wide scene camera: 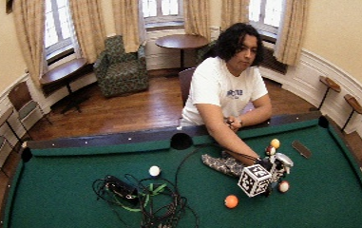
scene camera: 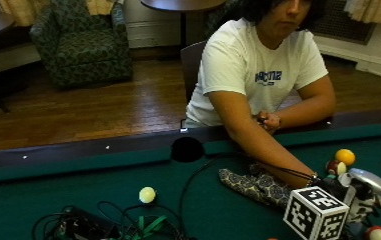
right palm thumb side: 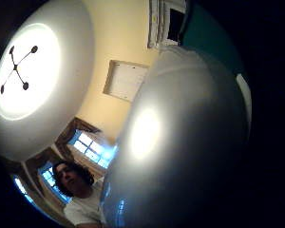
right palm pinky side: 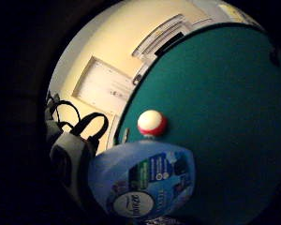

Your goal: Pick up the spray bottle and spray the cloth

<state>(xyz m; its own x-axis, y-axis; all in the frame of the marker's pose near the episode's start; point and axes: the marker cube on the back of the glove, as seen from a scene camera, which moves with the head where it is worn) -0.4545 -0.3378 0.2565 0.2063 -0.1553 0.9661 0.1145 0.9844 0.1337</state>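
The spray bottle [scene camera: 370,183] has a grey-white trigger head and a blue labelled body [right palm pinky side: 141,183]. It stands upright near the right end of the green pool table [scene camera: 57,200]. My gloved right hand [scene camera: 337,188] grips it just below the head, partly hidden. The head [right palm thumb side: 180,142] fills the thumb side palm view, and the blue body lies close in the little finger side view. A patterned cloth [scene camera: 255,185] lies crumpled on the felt just left of the hand, under the forearm. Whether the bottle's base touches the felt is hidden.
A yellow ball [scene camera: 344,156] and a dark ball [scene camera: 333,166] sit just behind the bottle. A red-and-white ball [scene camera: 378,233] lies in front of it. A pale ball [scene camera: 147,194], a cable tangle [scene camera: 103,226] and a side pocket [scene camera: 187,149] lie to the left.
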